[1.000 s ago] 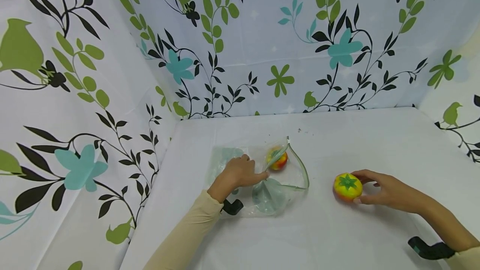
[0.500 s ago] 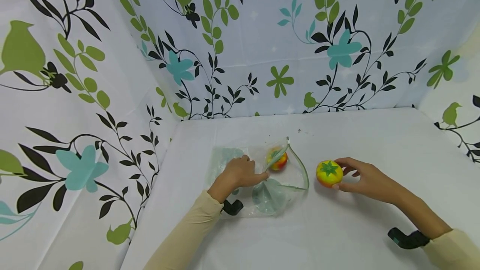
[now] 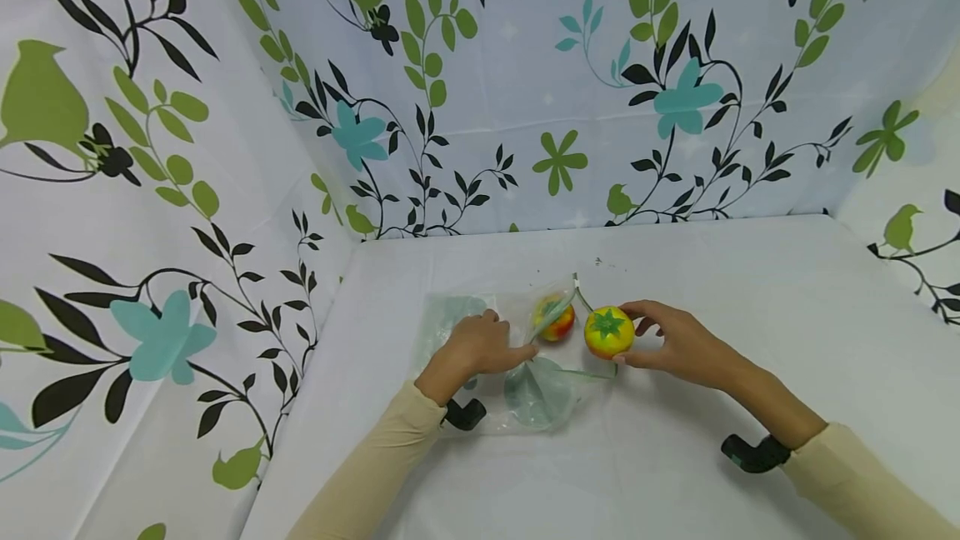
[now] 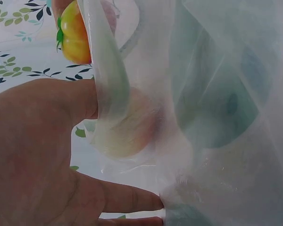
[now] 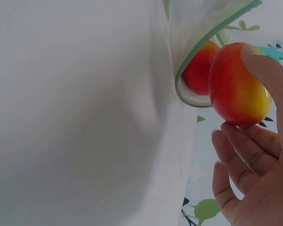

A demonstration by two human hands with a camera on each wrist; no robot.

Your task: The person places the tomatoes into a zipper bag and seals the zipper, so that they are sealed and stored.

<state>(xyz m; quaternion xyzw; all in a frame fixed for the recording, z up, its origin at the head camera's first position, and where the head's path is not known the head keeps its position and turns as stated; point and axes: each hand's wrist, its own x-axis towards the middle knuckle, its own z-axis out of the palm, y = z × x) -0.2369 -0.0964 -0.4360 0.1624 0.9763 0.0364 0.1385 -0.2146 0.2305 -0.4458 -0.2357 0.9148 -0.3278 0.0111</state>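
A clear plastic bag (image 3: pixel 543 407) with green printed patches lies flat on the white table. My left hand (image 3: pixel 476 346) holds its upper layer, the thumb hooked at the raised mouth, as the left wrist view also shows. Inside the bag, just behind the mouth, sits a toy tomato (image 3: pixel 557 323), red and yellow. My right hand (image 3: pixel 675 348) grips a second toy tomato (image 3: pixel 608 332), yellow with a green star-shaped top, between thumb and fingers. In the right wrist view this tomato (image 5: pixel 233 89) is right at the bag's green-edged mouth (image 5: pixel 194 52), its red underside showing.
The white table (image 3: pixel 750 273) spreads around the bag. A patterned curtain (image 3: pixel 480 107) with leaves and birds stands behind it and along the left side. Black straps with camera mounts (image 3: pixel 756 452) sit on both wrists.
My right hand has carried the gripped toy tomato leftward and slightly up the frame, from the table's right part to the bag's mouth. My left hand and the bag have stayed in place.
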